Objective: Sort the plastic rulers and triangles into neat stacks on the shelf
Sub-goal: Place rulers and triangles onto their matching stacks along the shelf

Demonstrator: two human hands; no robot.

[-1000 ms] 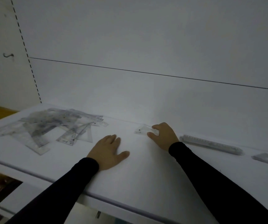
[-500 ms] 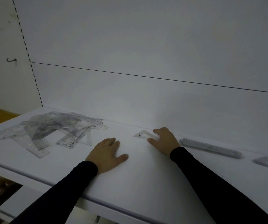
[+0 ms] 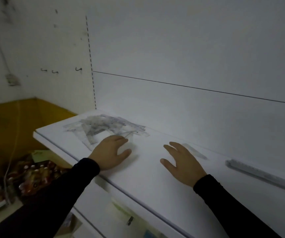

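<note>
White laminate is covering the shelf (image 3: 155, 182), which is running from nine o'clock toward four o'clock under both arms. Black sleeves are covering the person's forearms. Toward ten o'clock a loose, overlapping pile of clear rulers and triangles (image 3: 104, 128) is lying near the shelf's left end. At three o'clock a long grey ruler (image 3: 261, 174) is lying alone. The left hand (image 3: 111, 152) is resting palm down, fingers spread and holding nothing, its fingertips touching the pile's near edge. The right hand (image 3: 181, 160) is lying flat and open, gripping nothing, with a small clear triangle (image 3: 194, 151) just beyond it at one o'clock.
</note>
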